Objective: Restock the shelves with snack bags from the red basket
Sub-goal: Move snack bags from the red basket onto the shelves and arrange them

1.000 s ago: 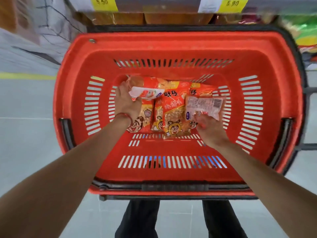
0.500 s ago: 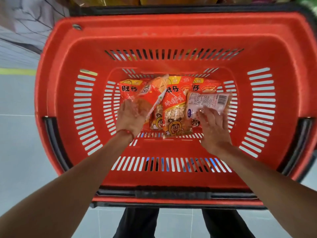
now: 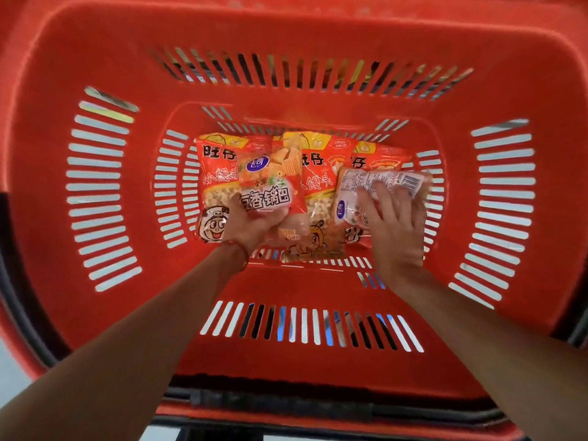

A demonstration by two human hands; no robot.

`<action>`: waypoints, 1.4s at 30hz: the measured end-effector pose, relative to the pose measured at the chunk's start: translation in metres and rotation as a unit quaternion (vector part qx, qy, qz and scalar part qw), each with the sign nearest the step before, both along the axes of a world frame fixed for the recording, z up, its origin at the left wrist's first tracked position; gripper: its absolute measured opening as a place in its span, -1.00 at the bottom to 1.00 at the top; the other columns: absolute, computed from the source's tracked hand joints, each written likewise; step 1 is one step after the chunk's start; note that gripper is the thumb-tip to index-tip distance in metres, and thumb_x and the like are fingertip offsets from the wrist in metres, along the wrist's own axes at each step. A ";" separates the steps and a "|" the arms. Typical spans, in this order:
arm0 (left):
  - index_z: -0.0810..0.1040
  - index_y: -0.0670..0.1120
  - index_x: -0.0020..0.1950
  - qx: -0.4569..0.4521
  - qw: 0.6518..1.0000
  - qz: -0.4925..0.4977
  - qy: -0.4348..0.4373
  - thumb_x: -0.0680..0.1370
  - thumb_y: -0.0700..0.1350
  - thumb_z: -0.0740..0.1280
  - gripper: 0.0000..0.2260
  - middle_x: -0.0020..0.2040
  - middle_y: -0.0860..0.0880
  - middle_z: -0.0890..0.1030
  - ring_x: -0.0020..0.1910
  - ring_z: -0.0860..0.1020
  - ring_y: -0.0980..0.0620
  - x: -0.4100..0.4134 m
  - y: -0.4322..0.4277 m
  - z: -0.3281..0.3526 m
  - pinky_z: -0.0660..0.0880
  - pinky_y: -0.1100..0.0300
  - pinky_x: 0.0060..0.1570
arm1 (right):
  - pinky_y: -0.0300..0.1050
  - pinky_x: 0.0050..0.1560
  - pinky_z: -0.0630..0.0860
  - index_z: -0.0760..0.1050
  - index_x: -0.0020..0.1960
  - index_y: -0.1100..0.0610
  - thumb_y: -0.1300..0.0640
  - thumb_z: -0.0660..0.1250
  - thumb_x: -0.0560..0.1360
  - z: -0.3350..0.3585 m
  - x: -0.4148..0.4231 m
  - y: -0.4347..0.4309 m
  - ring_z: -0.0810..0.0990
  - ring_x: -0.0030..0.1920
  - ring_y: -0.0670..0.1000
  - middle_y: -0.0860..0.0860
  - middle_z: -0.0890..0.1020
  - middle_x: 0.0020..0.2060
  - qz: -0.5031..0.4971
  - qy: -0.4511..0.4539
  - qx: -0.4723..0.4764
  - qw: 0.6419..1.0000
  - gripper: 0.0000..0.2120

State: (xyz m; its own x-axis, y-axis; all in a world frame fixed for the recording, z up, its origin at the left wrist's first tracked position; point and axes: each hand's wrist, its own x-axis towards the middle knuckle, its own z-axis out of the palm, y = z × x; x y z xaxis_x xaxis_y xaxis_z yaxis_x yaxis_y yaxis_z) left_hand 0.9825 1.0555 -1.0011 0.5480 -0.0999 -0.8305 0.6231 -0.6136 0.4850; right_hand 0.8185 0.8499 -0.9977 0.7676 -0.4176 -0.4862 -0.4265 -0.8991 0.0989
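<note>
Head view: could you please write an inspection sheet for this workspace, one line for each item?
Surface: red basket, slotted floor.
Job's things: three large red bags flat on that floor; small orange bag and barcode bag above them.
Clutter: nothing seen.
Grippers: left hand holds the small orange bag; right hand fingers lie across the barcode bag, grip unclear.
Cables: nothing seen.
Surroundings: grey floor outside the basket.

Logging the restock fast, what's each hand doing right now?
Left hand: holding an orange snack bag by its lower end.
Right hand: open, fingers flat on the barcode-side bag.
</note>
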 end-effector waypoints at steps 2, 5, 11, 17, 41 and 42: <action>0.51 -0.11 0.27 -0.011 1.000 -0.007 0.012 0.30 0.01 0.63 -0.39 0.03 -0.05 0.71 -0.07 0.71 -0.03 -0.002 -0.004 0.005 0.66 0.06 -0.22 | 0.40 0.52 0.07 0.09 0.65 -0.01 0.39 0.39 0.32 0.003 0.003 0.000 0.09 0.58 0.25 0.09 0.18 0.61 -0.014 -0.011 0.022 1.000 -0.01; 0.61 -0.05 0.20 -0.013 0.999 0.031 0.019 0.27 0.03 0.64 -0.46 0.02 0.00 0.72 -0.04 0.71 0.00 -0.007 -0.010 0.018 0.65 0.01 -0.11 | 0.39 0.53 0.05 0.16 0.63 0.01 0.35 0.34 0.38 0.020 0.010 -0.001 0.12 0.57 0.25 0.09 0.22 0.59 -0.042 -0.022 0.058 0.997 -0.13; 0.06 -0.13 0.54 0.025 0.996 0.059 0.059 0.36 -0.11 0.59 -0.06 0.39 -0.10 0.39 0.00 0.54 -0.04 -0.020 -0.021 0.077 0.53 0.28 -0.36 | 0.30 0.31 0.36 0.26 0.57 -0.02 0.39 0.36 0.40 0.075 0.020 -0.008 0.20 0.41 0.19 0.02 0.33 0.49 -0.043 -0.057 0.075 0.995 -0.19; 0.08 -0.11 0.53 0.045 0.992 0.106 0.056 0.38 -0.19 0.58 -0.11 0.46 -0.18 0.35 0.20 0.49 -0.11 -0.032 -0.030 0.169 0.57 0.24 -0.34 | 0.31 0.34 0.41 0.12 0.60 -0.16 0.27 0.40 0.53 0.169 0.005 -0.016 0.26 0.42 0.16 -0.11 0.32 0.49 -0.163 -0.100 0.184 0.964 -0.21; 0.16 0.00 0.24 -0.098 0.967 -0.175 -0.157 0.34 0.02 0.62 -0.28 0.08 0.08 0.48 0.14 0.49 0.00 -0.132 -0.138 0.528 0.40 0.15 0.10 | -0.08 -0.15 0.69 0.31 0.48 0.19 0.41 0.25 0.64 0.556 -0.155 -0.043 0.73 -0.04 0.01 0.13 0.64 0.13 -0.570 -0.467 0.510 0.443 -0.55; 0.15 0.00 0.21 -0.107 0.964 -0.184 -0.160 0.37 -0.03 0.61 -0.31 0.02 0.14 0.46 0.09 0.47 0.05 -0.138 -0.146 0.536 0.37 0.19 0.08 | -0.02 -0.10 0.70 0.31 0.48 0.18 0.40 0.26 0.64 0.562 -0.163 -0.049 0.73 0.00 0.05 0.12 0.64 0.14 -0.569 -0.473 0.505 0.444 -0.56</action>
